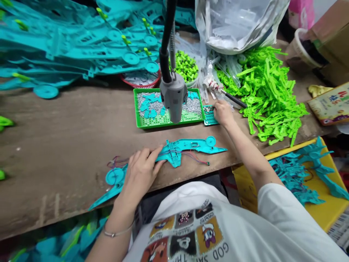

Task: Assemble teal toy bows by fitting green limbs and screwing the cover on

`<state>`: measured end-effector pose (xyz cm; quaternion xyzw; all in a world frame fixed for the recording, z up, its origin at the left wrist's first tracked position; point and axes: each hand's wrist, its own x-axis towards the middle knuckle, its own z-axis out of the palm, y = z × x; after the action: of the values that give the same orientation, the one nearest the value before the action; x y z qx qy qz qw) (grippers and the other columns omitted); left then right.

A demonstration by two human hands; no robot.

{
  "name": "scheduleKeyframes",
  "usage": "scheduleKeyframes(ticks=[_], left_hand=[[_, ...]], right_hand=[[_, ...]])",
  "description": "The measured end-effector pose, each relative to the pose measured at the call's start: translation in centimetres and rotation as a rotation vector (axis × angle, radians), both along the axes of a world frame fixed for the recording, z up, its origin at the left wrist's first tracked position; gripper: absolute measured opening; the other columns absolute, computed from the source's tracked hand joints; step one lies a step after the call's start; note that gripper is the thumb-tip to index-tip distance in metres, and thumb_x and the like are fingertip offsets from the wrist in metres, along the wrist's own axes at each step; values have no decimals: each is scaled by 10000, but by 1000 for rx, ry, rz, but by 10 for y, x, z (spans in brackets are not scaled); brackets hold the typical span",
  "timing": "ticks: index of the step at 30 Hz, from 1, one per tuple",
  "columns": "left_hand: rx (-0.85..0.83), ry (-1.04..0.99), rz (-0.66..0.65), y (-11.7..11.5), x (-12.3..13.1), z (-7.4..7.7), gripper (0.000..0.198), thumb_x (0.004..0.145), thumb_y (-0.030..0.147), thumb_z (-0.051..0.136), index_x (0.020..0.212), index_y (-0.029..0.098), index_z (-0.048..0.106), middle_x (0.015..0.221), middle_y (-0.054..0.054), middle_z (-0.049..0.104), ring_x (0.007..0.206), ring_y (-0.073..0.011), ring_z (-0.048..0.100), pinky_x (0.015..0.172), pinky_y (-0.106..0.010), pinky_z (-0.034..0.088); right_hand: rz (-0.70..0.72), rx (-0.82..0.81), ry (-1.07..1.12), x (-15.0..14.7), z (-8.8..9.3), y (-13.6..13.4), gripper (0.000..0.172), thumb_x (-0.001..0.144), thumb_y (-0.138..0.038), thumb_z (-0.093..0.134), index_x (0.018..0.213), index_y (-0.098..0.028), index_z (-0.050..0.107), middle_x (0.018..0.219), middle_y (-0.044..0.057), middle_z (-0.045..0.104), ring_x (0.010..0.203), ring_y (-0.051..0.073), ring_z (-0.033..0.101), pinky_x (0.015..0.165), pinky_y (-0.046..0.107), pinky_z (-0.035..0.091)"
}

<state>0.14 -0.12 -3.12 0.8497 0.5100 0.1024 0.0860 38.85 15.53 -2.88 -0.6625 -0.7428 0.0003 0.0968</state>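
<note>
My left hand [140, 165] lies over a long teal plastic shell [188, 145], thumb and fingers pressing it against the table near its edge. The shell has round discs towards both ends and a cross-shaped middle; thin wires run along it to a small green circuit board [208, 163]. Farther right, my right hand [224, 112] reaches into a small teal tray [209, 118] with small metallic pieces in it. Its fingers are drawn together there, and whatever is between the fingertips is hidden.
A grey hanging power tool [174, 96] blocks part of the green basket [170, 123] of screws and teal bits. Teal shells [81, 47] pile up at the back left, lime-green parts [272, 94] at the right. A yellow bin [331, 214] stands below the table's right edge.
</note>
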Motion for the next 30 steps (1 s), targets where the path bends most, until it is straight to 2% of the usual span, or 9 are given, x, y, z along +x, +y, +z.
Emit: scheduleKeyframes(ticks=[5, 8, 12, 14, 16, 19, 22, 27, 30], left_hand=[[-51, 36, 11, -4, 3, 14, 495, 1058, 448, 410, 1487, 221, 509, 1100, -113, 625, 1012, -289, 580, 862, -399, 432], [-42, 78, 34, -6, 5, 23, 498, 1058, 461, 394, 1468, 211, 528, 1103, -118, 622, 1004, -294, 580, 851, -401, 430], [-43, 130, 44, -8, 10, 36, 498, 1064, 444, 376, 1466, 200, 540, 1079, -118, 606, 985, -304, 572, 827, -405, 420], [-40, 155, 46, -9, 13, 43, 504, 1065, 437, 371, 1480, 198, 529, 1056, -115, 596, 970, -310, 565, 814, -410, 414], [-36, 176, 47, -10, 16, 48, 508, 1065, 434, 367, 1480, 191, 527, 1032, -112, 586, 953, -314, 560, 798, -412, 413], [-20, 183, 43, -12, 20, 53, 497, 1065, 430, 366, 1447, 171, 552, 1018, -109, 580, 941, -312, 560, 789, -411, 418], [12, 163, 42, -15, 20, 54, 486, 1064, 423, 375, 1436, 166, 554, 1004, -105, 579, 931, -305, 561, 806, -411, 427], [67, 109, 45, -17, 19, 48, 453, 1059, 403, 393, 1395, 156, 571, 986, -107, 591, 902, -296, 558, 813, -415, 445], [86, 104, 38, -18, 18, 41, 450, 1053, 412, 406, 1390, 168, 577, 961, -102, 590, 887, -293, 558, 801, -416, 449]], right_hand=[[-51, -6, 9, 0, 9, 9, 289, 849, -69, 488, 935, -84, 764, 1100, 223, 704, 971, 302, 657, 868, 416, 504], [-127, 18, 92, -3, 21, 1, 235, 812, -83, 552, 893, -105, 772, 1015, 186, 742, 941, 291, 681, 870, 407, 515], [-176, 122, 623, -37, 37, -46, 207, 784, -181, 625, 898, -159, 796, 866, 67, 782, 767, 202, 698, 771, 342, 564], [-160, 46, 896, -63, 39, -78, 187, 770, -235, 664, 877, -179, 808, 813, 37, 787, 684, 176, 694, 675, 305, 563], [-169, -45, 1024, -87, 36, -107, 157, 751, -263, 701, 834, -194, 815, 765, 23, 785, 637, 166, 685, 624, 290, 550], [-228, -81, 1024, -108, 24, -134, 117, 744, -260, 729, 807, -216, 818, 753, 17, 791, 667, 181, 706, 651, 306, 559], [-250, -9, 952, -114, 13, -143, 97, 769, -245, 722, 812, -251, 809, 783, 8, 799, 729, 203, 727, 729, 345, 585], [-132, 176, 647, -121, 6, -145, 151, 874, -220, 631, 844, -258, 774, 859, 56, 776, 829, 232, 714, 835, 404, 586], [-67, 179, 452, -129, 7, -151, 213, 921, -191, 569, 911, -257, 771, 876, 87, 751, 865, 255, 693, 850, 434, 572]])
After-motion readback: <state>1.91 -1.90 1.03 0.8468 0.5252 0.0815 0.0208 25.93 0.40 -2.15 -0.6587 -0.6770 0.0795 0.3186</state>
